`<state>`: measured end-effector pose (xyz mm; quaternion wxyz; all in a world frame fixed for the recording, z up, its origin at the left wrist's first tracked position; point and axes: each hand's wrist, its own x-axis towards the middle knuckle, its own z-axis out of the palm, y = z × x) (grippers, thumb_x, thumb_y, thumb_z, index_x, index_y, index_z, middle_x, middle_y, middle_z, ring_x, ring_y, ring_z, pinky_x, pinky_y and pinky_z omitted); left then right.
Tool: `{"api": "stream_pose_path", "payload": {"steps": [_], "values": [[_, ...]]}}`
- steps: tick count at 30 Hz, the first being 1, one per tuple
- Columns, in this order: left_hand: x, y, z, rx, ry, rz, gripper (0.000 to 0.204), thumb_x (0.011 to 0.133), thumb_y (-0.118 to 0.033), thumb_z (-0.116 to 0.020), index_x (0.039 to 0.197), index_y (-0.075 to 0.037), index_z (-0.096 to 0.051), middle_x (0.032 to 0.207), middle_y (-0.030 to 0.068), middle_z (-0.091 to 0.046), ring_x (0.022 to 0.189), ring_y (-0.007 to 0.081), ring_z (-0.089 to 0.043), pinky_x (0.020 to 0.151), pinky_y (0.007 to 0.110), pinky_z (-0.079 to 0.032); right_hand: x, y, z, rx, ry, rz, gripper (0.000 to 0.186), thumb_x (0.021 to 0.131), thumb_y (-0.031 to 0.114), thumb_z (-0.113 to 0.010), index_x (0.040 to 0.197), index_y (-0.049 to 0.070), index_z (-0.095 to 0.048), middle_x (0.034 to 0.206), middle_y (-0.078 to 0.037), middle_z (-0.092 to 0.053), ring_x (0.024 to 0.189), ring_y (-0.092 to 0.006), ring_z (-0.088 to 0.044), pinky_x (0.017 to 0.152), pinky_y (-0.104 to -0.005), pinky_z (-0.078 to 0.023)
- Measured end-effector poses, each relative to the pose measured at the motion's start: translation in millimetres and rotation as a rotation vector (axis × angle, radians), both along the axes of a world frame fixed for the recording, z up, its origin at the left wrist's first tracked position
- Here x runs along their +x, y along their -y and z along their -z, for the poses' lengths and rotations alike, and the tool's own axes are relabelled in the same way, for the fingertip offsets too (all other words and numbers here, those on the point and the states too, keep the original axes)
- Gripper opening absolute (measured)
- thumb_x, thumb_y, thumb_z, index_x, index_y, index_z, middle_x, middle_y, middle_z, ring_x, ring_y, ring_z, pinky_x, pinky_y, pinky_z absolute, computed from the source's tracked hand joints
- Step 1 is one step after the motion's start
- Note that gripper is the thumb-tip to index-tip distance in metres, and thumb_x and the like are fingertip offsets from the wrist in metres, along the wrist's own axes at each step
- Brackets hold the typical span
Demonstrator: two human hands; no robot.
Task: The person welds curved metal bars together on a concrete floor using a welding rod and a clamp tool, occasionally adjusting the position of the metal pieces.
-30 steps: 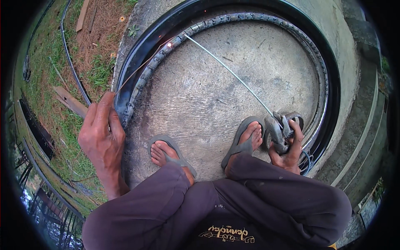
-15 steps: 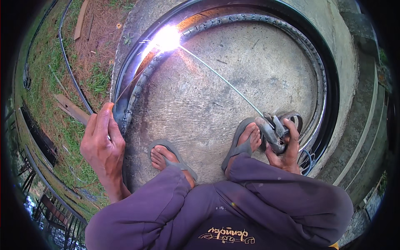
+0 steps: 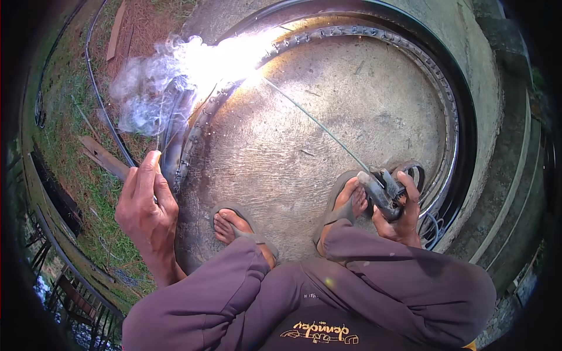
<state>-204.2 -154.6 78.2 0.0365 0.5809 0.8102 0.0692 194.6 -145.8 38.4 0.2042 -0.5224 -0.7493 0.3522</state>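
Ribbed metal ring (image 3: 374, 34). Right hand (image 3: 410, 217), beside ring's lower right: grip wrapped round rod holder (image 3: 381, 196); pale rod (image 3: 319, 122) slanting up-left to glare (image 3: 228, 61) at ring's upper left. Left hand (image 3: 146, 206), beside ring's lower left, nearer glare: grip pinching thin rod (image 3: 188, 121), aimed up-right.

The outer ring (image 3: 467, 117) looks smooth and glossy; the inner ring (image 3: 351, 31) looks metallic, its surface rough and ridged. The thin rod (image 3: 316, 121) has a matt coat, and its holder (image 3: 379, 196) looks dull and worn. Below lies rough, matt concrete (image 3: 304, 146). The trousers (image 3: 404, 269) are matt cloth, the sandals (image 3: 258, 237) rubbery
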Motion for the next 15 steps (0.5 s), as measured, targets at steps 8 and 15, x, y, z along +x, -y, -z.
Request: {"api": "stream_pose_path", "payload": {"steps": [8,15], "values": [[-7,5,3,0.106,0.028,0.038,0.033,0.083,0.004,-0.066,0.113,-0.008,-0.073,0.088,0.0102,-0.066,0.072,0.0286,-0.066,0.064,0.039,-0.051,3,2,1,-0.010,-0.001,0.025,0.085,0.073,-0.010,-0.070,0.148,-0.001,-0.030,0.121,-0.023,-0.063,0.107,-0.0295,-0.069,0.093,-0.0356,-0.053],[-5,2,4,0.076,0.013,0.058,0.035,0.082,0.004,-0.067,0.114,-0.008,-0.072,0.084,0.0108,-0.062,0.069,0.0299,-0.064,0.061,0.040,-0.049,2,3,0,-0.036,0.012,0.025,0.086,0.072,-0.010,-0.067,0.149,0.000,-0.030,0.117,-0.021,-0.066,0.104,-0.0271,-0.070,0.090,-0.0337,-0.053]]}}
